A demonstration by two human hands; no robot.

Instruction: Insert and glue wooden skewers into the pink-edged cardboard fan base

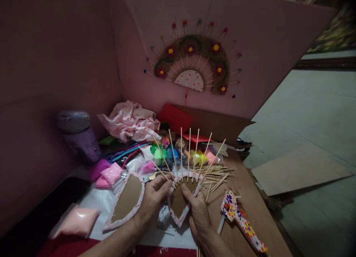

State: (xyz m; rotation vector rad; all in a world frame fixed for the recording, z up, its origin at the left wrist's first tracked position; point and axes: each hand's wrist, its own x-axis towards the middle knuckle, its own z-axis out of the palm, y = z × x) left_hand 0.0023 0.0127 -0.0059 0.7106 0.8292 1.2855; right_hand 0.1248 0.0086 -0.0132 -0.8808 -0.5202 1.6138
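A teardrop-shaped cardboard piece (179, 201) with a pale patterned fabric edge is held between both hands, its point toward me. Several thin wooden sticks (181, 153) fan out from its rounded top edge. My left hand (155, 196) pinches the upper left edge, near the base of the leftmost sticks. On the right side, my right hand (198, 210) grips the piece, with the thumb on the cardboard face below the stick ends. A second fabric-edged cardboard piece (129, 197) lies beside my left forearm.
Loose sticks (218, 173) lie to the right, near a flower-patterned glue gun (233, 210). Behind are colored clay packets (161, 155), crumpled pink fabric (132, 120) and a purple tumbler (79, 136). A peach packet (78, 220) sits front left. A decorated half-circle (191, 49) hangs on the pink panel.
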